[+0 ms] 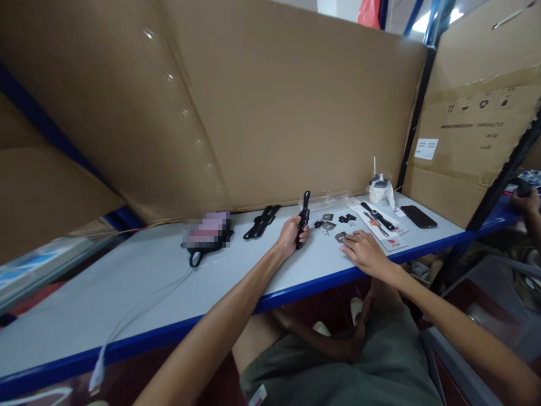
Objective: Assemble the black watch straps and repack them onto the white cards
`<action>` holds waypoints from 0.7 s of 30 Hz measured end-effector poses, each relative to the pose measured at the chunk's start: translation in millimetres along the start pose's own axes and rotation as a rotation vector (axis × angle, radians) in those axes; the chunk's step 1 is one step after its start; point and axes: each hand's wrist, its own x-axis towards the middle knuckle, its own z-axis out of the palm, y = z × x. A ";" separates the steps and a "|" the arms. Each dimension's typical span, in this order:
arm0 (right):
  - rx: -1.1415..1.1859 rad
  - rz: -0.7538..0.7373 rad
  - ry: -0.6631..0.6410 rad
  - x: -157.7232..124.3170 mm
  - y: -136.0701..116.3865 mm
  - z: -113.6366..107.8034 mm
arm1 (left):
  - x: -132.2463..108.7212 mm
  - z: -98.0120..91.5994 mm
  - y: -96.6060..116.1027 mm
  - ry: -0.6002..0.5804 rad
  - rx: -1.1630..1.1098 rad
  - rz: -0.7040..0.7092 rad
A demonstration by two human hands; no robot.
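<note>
Jutting above left fingers: black handle

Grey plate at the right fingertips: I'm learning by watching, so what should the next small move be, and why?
Probably pinch and lift the grey plate: the right hand has its fingertips at it, while the left hand is occupied, gripping the black tool.

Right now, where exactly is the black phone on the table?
In the head view, the black phone lies near the right end of the table, to the right of the white cup, beside the cardboard panel.
</note>
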 end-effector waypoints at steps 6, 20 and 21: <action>0.037 -0.199 0.135 -62.9 -15.1 -1.7 | 2.4 -2.0 0.0 -0.012 -0.056 -0.018; 0.741 0.122 0.413 -31.8 -18.8 -1.6 | 1.7 -0.3 0.1 0.030 -0.062 0.031; 0.907 0.223 0.384 -16.7 -21.0 -5.2 | 1.3 -0.3 0.5 0.042 -0.064 0.043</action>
